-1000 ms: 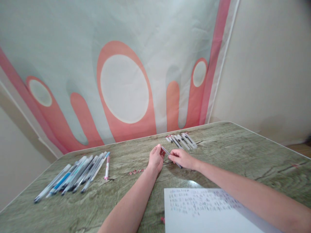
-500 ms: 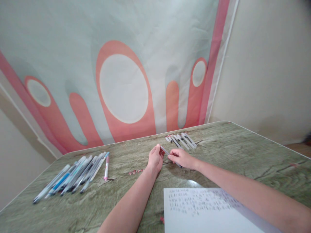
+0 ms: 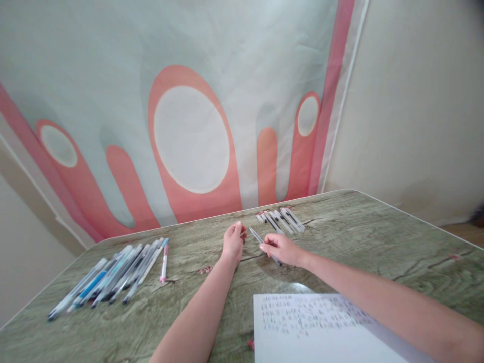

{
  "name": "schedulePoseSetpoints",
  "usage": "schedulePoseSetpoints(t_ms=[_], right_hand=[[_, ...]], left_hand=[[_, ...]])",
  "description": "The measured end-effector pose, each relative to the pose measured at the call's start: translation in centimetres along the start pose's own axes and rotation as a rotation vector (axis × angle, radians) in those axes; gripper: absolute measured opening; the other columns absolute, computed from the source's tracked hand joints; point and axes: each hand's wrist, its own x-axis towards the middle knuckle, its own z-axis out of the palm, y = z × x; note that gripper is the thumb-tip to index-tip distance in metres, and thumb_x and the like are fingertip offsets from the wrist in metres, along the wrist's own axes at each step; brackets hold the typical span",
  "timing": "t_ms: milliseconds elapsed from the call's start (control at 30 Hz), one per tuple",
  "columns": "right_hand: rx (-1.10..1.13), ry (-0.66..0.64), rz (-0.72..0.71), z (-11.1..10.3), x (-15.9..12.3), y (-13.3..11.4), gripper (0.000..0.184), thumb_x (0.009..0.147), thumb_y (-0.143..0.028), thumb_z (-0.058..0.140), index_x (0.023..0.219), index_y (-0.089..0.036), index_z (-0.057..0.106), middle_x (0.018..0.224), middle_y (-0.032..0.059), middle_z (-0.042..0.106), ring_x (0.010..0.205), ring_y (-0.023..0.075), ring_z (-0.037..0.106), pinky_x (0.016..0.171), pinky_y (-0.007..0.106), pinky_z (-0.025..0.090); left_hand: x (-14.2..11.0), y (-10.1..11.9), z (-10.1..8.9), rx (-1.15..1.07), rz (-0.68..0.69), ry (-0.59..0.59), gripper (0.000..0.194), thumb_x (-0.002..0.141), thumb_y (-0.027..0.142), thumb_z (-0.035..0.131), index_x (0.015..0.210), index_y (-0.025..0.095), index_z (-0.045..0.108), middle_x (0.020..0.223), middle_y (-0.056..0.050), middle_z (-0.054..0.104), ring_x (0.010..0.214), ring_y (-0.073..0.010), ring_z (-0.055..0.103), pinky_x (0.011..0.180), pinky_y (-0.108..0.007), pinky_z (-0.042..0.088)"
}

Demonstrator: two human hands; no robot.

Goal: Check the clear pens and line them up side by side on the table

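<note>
My right hand (image 3: 282,248) is closed around a slim grey pen (image 3: 256,235), whose pointed end faces up and left toward my other hand. The pen's dark lower end sticks out beneath my fingers. To its left, a short gap away, my left hand (image 3: 233,243) is pinched on a small pale piece (image 3: 243,233) that looks like a pen cap, mostly hidden by the fingers. Behind my right hand lies a row of clear pens (image 3: 285,220) with dark parts. Below both hands is a white sheet (image 3: 302,343) with handwritten lines, partly under my right forearm.
Several pens (image 3: 113,275), mostly clear with some blue, lie side by side on the left of the wood-patterned table (image 3: 378,237). A pink and white pen (image 3: 164,263) rests beside them. A printed backdrop (image 3: 200,146) hangs behind the table's far edge.
My left hand has moved left, away from the pen, taking the small piece with it. The pen's pointed end now shows, while my right hand still holds the pen in nearly the same place.
</note>
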Motion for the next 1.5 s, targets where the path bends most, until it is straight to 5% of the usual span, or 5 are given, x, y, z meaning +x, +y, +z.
schedulePoseSetpoints(t_ms=[267,400,567,800,1500], right_hand=[[0.111,0.471,-0.032,-0.5,0.1,-0.1,0.030,0.079,-0.045,0.043,0.071,-0.018,0.051,0.056,-0.0018,0.047,0.050,0.0105,0.043,0.046,0.022,0.034],[0.123,0.576,-0.028,-0.9,0.4,0.1,0.033,0.078,-0.047,0.043,0.070,-0.017,0.053,0.054,-0.0014,0.047,0.050,0.0114,0.044,0.047,0.023,0.034],[0.171,0.565,-0.055,-1.0,0.4,0.1,0.032,0.077,-0.047,0.046,0.070,-0.018,0.056,0.053,-0.0022,0.048,0.048,0.0116,0.045,0.046,0.023,0.034],[0.195,0.544,-0.035,-1.0,0.5,0.1,0.029,0.076,-0.045,0.047,0.068,-0.018,0.056,0.052,-0.0022,0.048,0.046,0.0118,0.043,0.043,0.024,0.032],[0.202,0.529,-0.033,-1.0,0.6,0.6,0.029,0.077,-0.043,0.047,0.069,-0.016,0.056,0.050,-0.0036,0.046,0.044,0.0090,0.041,0.041,0.021,0.030]], left_hand=[[2.4,-1.9,2.8,0.651,0.370,-0.123,0.008,0.062,0.021,0.067,0.057,0.018,0.061,0.058,-0.001,0.055,0.056,-0.0108,0.045,0.060,-0.021,0.032],[3.7,-2.5,3.8,0.900,0.460,-0.096,0.006,0.066,0.022,0.063,0.061,0.019,0.061,0.064,-0.003,0.057,0.062,-0.0136,0.049,0.067,-0.023,0.035],[4.1,-2.9,4.1,1.268,0.515,-0.181,0.013,0.076,0.025,0.052,0.077,0.017,0.061,0.080,-0.005,0.061,0.073,-0.0143,0.053,0.072,-0.025,0.037],[4.0,-2.7,4.6,1.468,0.627,-0.218,0.017,0.079,0.027,0.047,0.082,0.018,0.061,0.089,-0.007,0.060,0.083,-0.0162,0.052,0.074,-0.025,0.038],[4.3,-2.4,4.2,1.482,0.678,-0.153,0.030,0.082,0.020,0.038,0.102,0.023,0.061,0.102,-0.005,0.061,0.095,-0.0174,0.049,0.084,-0.028,0.034]])
